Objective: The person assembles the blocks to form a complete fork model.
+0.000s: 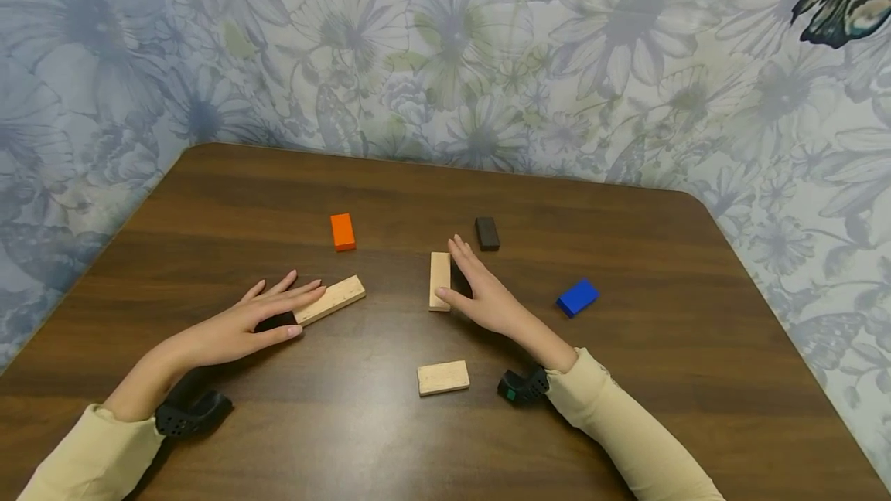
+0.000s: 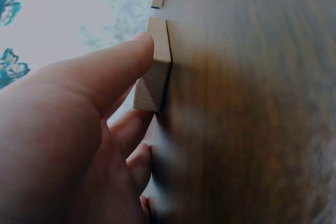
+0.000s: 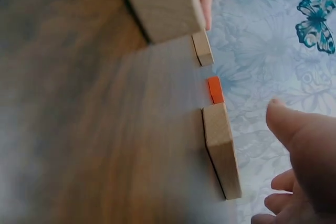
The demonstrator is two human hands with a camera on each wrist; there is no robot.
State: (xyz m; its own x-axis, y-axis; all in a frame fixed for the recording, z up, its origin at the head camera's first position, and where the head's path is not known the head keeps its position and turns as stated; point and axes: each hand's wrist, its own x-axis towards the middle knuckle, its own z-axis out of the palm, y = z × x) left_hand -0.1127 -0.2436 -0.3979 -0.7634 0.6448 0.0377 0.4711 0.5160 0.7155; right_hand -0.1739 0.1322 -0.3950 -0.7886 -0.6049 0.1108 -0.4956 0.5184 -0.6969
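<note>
My left hand [image 1: 254, 319] pinches the near left end of a long pale wooden block [image 1: 334, 300] lying slanted on the table. In the left wrist view, the thumb [image 2: 134, 56] presses one side of this block [image 2: 157, 77], with fingers at its other side. My right hand [image 1: 487, 296] hovers beside a second long wooden block [image 1: 439, 281], which points away from me. Its fingers are extended; in the right wrist view the thumb [image 3: 294, 124] is apart from that block [image 3: 220, 145]. A shorter, wider wooden block [image 1: 443, 378] lies nearer to me, between the forearms.
Farther back lie an orange block [image 1: 343, 232] and a dark block [image 1: 487, 233]. Right of the right hand is a blue block [image 1: 577, 298]. The brown wooden table [image 1: 626, 424] ends at a flower-patterned wall [image 1: 487, 60].
</note>
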